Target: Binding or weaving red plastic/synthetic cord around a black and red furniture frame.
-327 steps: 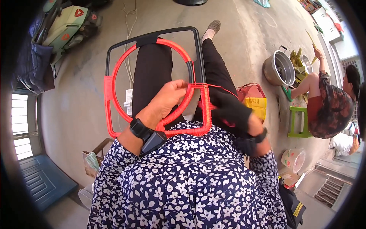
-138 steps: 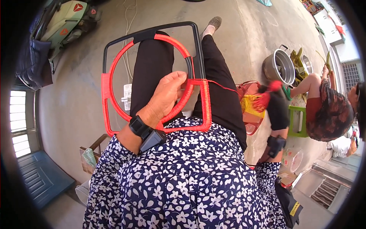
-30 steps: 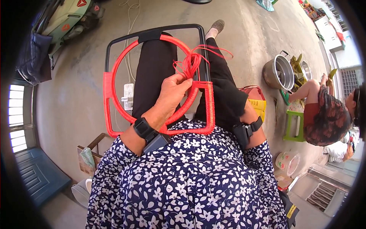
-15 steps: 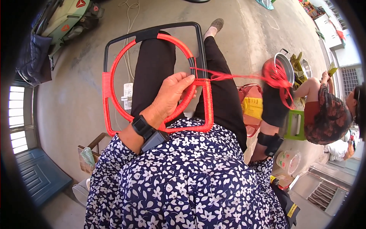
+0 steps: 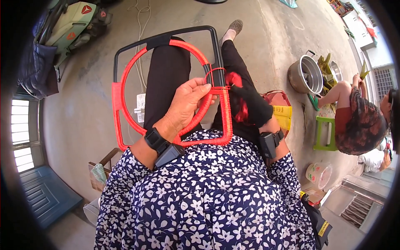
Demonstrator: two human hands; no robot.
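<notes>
Across my thighs lies a black rounded-square frame with a round ring inside it. Red cord is wound tightly over its lower part and most of the ring; the upper bars are bare black. My left hand is closed on the ring, thumb on top, where ring and right side bar meet. My right hand, in a black glove, is just right of that bar, closed round a bunch of loose red cord. A loose loop of the cord curves around the bare part of the bar. The gloved fingertips are partly hidden.
At right stand a metal pot, long green leaves and a green stool beside a seated person. A red and yellow bag sits by my right leg. A white power strip lies left of my leg.
My right hand has come in from the far right to beside the frame, bringing the bunch of cord. The stretched strand has slackened into a loop. My left hand keeps its hold.
</notes>
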